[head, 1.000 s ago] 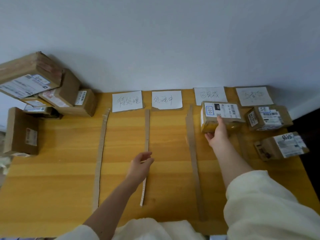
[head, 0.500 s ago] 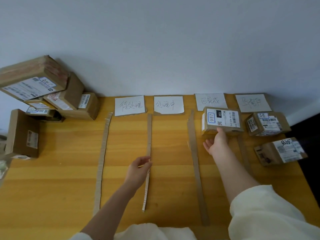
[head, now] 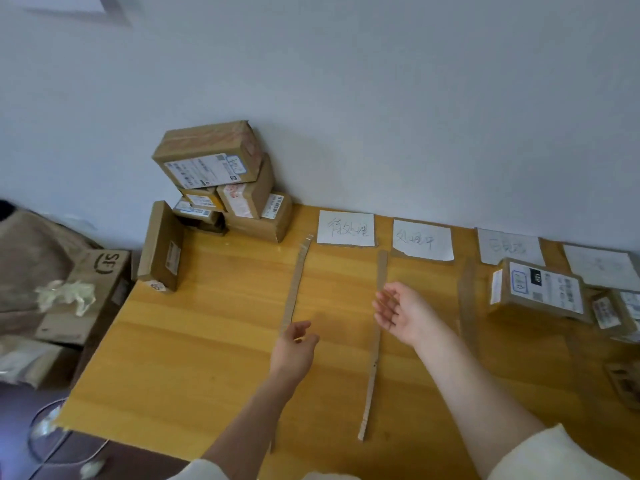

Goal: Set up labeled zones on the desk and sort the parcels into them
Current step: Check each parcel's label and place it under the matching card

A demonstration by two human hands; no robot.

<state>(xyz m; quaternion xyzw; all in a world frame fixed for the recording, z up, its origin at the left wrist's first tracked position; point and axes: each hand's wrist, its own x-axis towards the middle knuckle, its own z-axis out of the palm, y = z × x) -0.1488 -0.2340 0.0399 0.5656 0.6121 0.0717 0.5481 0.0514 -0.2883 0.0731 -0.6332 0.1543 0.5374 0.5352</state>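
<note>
A pale grey wall (head: 346,81) stands behind everything. High up in its left corner there is part of a white frame (head: 100,8); it is too blurry to say what it is.

Down on the left, off the desk, sits a brown cardboard box (head: 86,292) with dark letters on its top. A crumpled bit of clear plastic (head: 67,296) lies on that box. Behind it is a big brown lump (head: 31,258), maybe a bag or paper. Near the left edge there is a soft white packet (head: 20,362). The floor (head: 20,420) is dark, and a thin wire ring (head: 45,434) rests on it.
</note>
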